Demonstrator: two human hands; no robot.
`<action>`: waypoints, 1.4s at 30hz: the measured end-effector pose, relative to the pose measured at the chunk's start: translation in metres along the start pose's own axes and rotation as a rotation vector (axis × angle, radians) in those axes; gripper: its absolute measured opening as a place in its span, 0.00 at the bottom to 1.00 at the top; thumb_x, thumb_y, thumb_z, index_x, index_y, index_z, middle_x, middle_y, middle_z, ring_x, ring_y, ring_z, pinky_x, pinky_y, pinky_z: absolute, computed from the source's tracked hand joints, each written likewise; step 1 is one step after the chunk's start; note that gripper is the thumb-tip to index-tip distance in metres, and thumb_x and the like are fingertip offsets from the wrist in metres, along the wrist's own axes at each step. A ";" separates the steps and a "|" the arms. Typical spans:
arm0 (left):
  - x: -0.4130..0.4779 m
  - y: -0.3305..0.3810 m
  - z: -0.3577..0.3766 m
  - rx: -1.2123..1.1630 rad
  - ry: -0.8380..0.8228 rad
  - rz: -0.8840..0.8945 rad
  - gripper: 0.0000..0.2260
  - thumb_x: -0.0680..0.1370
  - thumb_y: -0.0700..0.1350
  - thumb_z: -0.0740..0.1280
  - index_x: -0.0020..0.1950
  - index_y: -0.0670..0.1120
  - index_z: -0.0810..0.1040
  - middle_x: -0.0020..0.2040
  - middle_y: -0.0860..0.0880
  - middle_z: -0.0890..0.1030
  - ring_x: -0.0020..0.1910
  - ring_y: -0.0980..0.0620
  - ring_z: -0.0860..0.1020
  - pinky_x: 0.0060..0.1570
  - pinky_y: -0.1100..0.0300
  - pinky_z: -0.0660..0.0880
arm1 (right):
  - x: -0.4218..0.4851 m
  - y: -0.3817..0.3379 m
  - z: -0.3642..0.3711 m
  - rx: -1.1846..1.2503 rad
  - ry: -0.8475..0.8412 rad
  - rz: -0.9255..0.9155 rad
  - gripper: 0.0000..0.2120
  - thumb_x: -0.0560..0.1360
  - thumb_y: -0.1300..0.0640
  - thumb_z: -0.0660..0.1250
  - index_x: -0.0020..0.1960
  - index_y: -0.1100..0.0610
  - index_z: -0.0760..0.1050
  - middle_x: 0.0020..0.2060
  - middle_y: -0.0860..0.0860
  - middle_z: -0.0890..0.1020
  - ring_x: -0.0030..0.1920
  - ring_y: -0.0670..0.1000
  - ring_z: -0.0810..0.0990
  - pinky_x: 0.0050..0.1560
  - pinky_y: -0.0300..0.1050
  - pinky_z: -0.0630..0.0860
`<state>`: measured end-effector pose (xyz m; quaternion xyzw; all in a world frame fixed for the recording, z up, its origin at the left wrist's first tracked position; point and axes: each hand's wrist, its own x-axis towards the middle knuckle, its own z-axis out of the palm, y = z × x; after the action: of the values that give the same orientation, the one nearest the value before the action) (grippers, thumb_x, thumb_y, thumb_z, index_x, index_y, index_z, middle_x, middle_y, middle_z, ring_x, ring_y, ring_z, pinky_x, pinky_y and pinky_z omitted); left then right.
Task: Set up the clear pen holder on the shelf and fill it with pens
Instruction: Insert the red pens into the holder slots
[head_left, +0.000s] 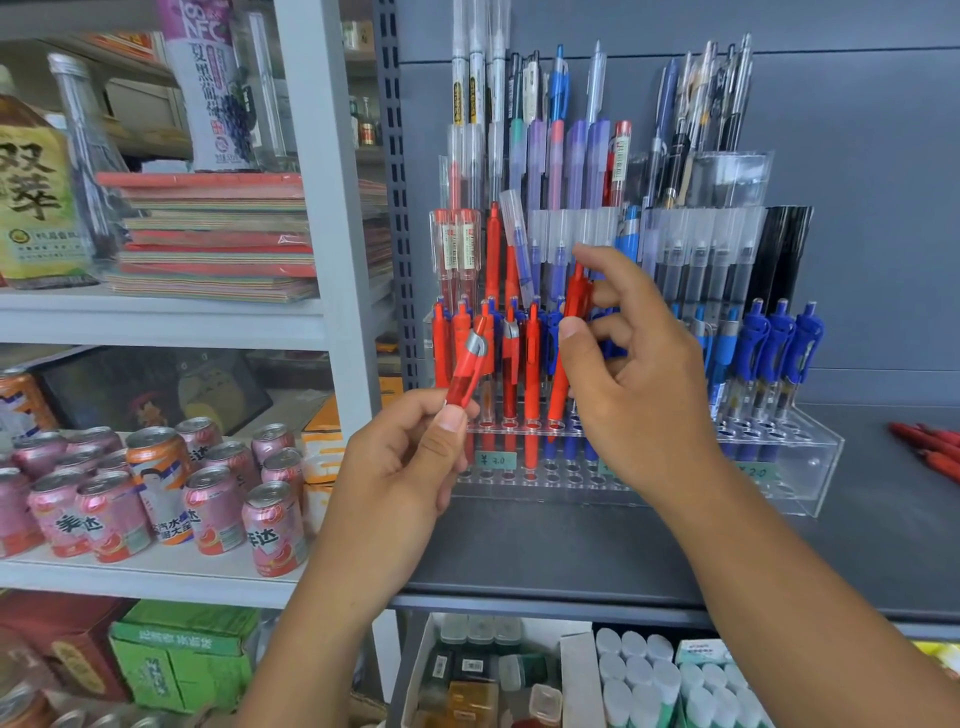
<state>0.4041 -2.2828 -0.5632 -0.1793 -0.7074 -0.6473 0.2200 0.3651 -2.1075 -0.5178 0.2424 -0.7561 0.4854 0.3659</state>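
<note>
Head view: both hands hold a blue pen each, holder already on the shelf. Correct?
No. The pens are red, not blue: left pen in the left hand, right pen in the right hand. The holder is on the shelf, per the head view.

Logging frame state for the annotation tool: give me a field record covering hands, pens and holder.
holder: clear pen holder upright on the grey shelf, rear tiers packed with pens
left hand: left hand grips a red pen, tilted, in front of the holder
right hand: right hand pinches a second red pen, lower end down at the holder's holes
loose stock: loose red pens lying on the shelf, far right
beside: drink cans on the neighbouring rack
</note>
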 end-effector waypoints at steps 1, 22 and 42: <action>0.000 0.000 0.000 0.000 0.000 -0.001 0.11 0.77 0.52 0.61 0.50 0.49 0.80 0.33 0.50 0.74 0.28 0.54 0.68 0.27 0.65 0.66 | 0.000 0.000 0.000 -0.008 0.004 0.001 0.23 0.80 0.56 0.63 0.67 0.33 0.64 0.54 0.35 0.71 0.49 0.41 0.77 0.45 0.37 0.73; 0.000 0.001 0.000 -0.019 0.007 -0.002 0.11 0.78 0.52 0.61 0.50 0.48 0.80 0.32 0.50 0.74 0.27 0.54 0.67 0.27 0.66 0.65 | -0.004 0.001 0.003 -0.304 0.014 -0.049 0.20 0.78 0.53 0.63 0.69 0.45 0.69 0.48 0.40 0.73 0.33 0.39 0.69 0.51 0.49 0.76; 0.000 0.001 0.002 -0.020 -0.022 0.036 0.09 0.79 0.52 0.64 0.51 0.49 0.80 0.34 0.50 0.76 0.27 0.51 0.71 0.26 0.57 0.70 | -0.012 0.003 0.011 -0.169 0.043 -0.290 0.12 0.79 0.52 0.61 0.59 0.53 0.79 0.46 0.40 0.74 0.37 0.34 0.71 0.40 0.38 0.71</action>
<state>0.4047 -2.2810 -0.5632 -0.2011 -0.6999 -0.6483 0.2222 0.3668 -2.1163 -0.5316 0.3068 -0.7433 0.3675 0.4673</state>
